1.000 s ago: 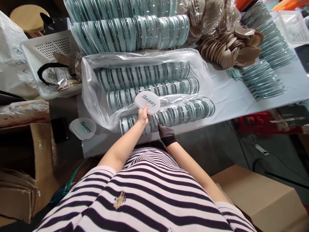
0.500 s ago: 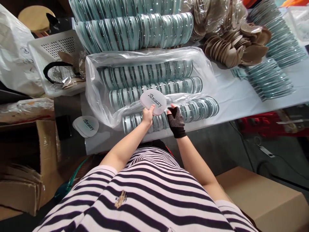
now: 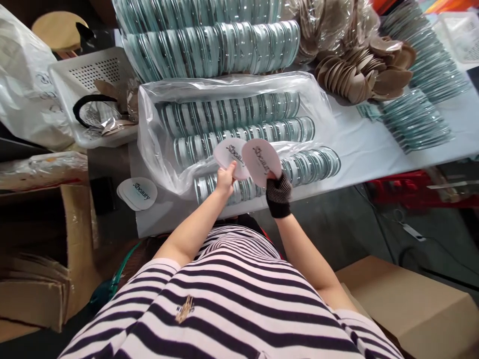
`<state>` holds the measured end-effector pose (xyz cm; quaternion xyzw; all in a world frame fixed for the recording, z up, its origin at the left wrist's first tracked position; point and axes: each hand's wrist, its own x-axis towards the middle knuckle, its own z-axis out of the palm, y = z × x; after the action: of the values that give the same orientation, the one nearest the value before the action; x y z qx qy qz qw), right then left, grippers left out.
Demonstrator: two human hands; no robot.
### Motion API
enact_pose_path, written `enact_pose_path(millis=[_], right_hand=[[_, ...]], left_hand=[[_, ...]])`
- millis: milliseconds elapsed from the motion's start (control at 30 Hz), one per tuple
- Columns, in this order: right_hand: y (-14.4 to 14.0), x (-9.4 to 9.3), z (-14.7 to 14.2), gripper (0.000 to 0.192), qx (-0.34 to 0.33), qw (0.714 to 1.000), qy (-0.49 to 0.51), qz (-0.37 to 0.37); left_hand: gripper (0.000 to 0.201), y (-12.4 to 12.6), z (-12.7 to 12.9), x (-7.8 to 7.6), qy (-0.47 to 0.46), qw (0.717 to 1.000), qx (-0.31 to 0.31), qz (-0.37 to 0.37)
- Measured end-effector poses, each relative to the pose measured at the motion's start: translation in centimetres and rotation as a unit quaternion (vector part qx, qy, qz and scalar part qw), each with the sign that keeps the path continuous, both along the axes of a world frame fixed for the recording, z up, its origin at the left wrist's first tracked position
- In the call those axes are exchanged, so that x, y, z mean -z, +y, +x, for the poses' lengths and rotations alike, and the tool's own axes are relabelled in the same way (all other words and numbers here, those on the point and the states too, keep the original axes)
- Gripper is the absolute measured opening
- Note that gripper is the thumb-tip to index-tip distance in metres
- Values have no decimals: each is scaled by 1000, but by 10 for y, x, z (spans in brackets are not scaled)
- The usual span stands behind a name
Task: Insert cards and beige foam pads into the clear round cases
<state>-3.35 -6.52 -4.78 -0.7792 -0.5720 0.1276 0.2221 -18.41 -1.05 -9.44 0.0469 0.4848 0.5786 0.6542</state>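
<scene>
Bright ctr, plastic bag (image 3: 151,144) w/ glare, dim lwr-L.

Pale oval printed cards (image 3: 262,162); clear teal-tinted round-edged pieces (image 3: 318,164); white perforated plastic baskets (image 3: 95,69).
Cards: two held face-up, one small pile (image 3: 139,193); pieces: five long rows; baskets: two.

packing workshop, loaded worktable (image 3: 359,134), cardboard boxes (image 3: 407,304), bagged stock (image 3: 333,25)

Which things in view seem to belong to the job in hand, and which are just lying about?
Likely part of the job:
logo cards held by the left hand and right hand
similar cards lying to the left
nearest row of clear packs

Probably just lying about:
white basket
cardboard box
round wooden top
</scene>
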Motion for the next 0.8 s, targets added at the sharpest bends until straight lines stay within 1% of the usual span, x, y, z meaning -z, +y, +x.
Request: enact_pose_path(millis=[33,67,100,167,200,267,333,467,567,667,800], right_hand=[[-16,-3,7,45,-3,999,-38,-7],[-34,-6,12,45,-27,997,-72,-27],[-53,-9,16,44,-68,992,-93,-59],[-88,-11,18,43,-156,973,-101,-139],[-101,-11,16,43,-186,962,-97,-178],[-113,-8,6,44,-211,944,-89,-236],[-106,-2,-8,45,-211,937,-95,-263],[-62,15,-38,44,-224,921,-114,-298],[-37,25,-47,39,-204,911,-120,-337],[-36,28,-43,38,-178,921,-107,-328],[-41,34,-42,34,-166,933,-105,-302]], left_hand=[[23,5,-6,1,3,1000,-24,-9],[21,10,-11,3,8,999,-44,-17],[19,14,-16,6,13,998,-56,-25],[17,19,-24,12,19,996,-70,-42],[17,19,-26,14,21,996,-72,-51],[18,18,-28,19,20,996,-71,-57],[22,16,-26,22,17,996,-67,-49],[28,14,-24,24,14,997,-60,-40],[25,15,-24,24,22,997,-56,-44],[23,15,-23,23,31,996,-60,-53],[25,14,-23,22,25,996,-62,-63]])
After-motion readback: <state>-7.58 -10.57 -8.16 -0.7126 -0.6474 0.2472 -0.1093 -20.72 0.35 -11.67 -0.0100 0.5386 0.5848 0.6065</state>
